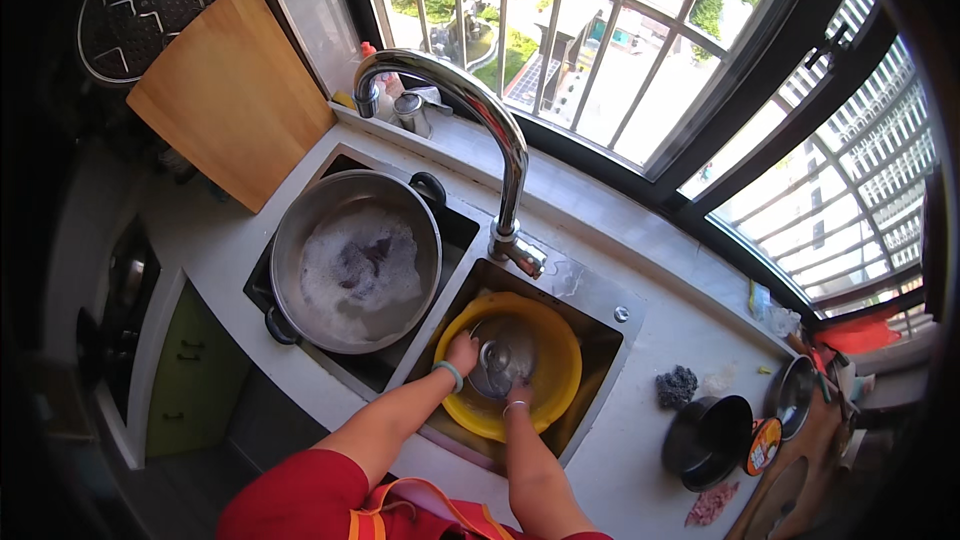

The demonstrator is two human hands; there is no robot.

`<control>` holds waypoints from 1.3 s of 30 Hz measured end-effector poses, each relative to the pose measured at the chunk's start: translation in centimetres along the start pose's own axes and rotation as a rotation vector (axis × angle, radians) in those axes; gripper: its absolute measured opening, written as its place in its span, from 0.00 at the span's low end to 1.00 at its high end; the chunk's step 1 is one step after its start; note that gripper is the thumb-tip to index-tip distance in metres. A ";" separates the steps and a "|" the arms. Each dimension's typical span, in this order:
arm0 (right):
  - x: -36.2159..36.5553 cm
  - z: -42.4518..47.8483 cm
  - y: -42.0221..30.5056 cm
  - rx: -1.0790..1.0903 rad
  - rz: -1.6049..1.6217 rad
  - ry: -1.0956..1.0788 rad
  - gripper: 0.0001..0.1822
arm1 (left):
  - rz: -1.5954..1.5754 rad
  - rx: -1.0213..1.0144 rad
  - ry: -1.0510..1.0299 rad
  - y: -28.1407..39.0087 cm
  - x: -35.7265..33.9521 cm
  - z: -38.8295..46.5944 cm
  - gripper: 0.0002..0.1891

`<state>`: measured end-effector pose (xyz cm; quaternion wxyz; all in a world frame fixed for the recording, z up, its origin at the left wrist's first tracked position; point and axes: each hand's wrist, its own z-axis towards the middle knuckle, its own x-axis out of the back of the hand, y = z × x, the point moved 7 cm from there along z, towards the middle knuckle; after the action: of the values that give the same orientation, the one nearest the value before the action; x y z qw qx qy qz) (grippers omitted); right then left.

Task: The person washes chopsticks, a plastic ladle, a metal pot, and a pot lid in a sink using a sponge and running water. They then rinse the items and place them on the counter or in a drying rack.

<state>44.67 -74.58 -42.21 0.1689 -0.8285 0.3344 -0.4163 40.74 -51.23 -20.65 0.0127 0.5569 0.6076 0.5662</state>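
A yellow plastic basin (566, 382) with water in it stands in the right sink bowl (600, 367). Inside lies a round, shiny metal piece (499, 366), a lid or a bowl, partly under the water. My left hand (463, 353) grips its left edge, a pale green bangle on the wrist. On the near right side, my right hand (519, 392) reaches into the water against the metal; its fingertips are hidden. In the left sink bowl, a large metal pot (281, 270) with black handles holds foamy water and something dark.
A chrome faucet (510, 142) arches behind the sinks. At left leans a wooden cutting board (232, 97). On the right counter are a dark scouring pad (676, 388), a black pot (705, 442), an instant-noodle lid (763, 447) and a pinkish cloth (711, 504). Barred windows (555, 45) line the back.
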 end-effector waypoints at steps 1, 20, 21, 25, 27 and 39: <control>0.8 -0.3 -1.2 -0.034 0.064 0.004 0.28 | -0.020 0.046 -0.022 -0.8 -0.9 0.3 0.19; 9.4 -5.0 -14.6 0.187 0.445 0.194 0.24 | -0.415 0.405 0.124 -5.6 -3.0 -1.4 0.23; 8.1 -6.0 -13.6 0.104 0.547 0.238 0.25 | -0.476 0.449 0.185 -6.3 -3.8 -2.0 0.24; 2.4 -9.7 -7.3 -0.357 0.730 0.269 0.24 | -0.650 0.737 0.030 -9.3 -7.4 -3.5 0.25; 0.5 -9.0 -7.4 -0.413 0.992 0.030 0.24 | -0.979 0.820 -0.094 -8.0 -7.5 -2.3 0.25; 8.2 -5.4 -10.2 0.026 0.346 0.125 0.29 | -0.594 0.597 0.065 -4.5 -4.8 -2.6 0.12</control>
<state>48.14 -72.94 -28.54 0.2273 -0.7287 0.4766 -0.4360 37.90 -55.15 -25.81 -0.0059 0.3189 0.8791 0.3542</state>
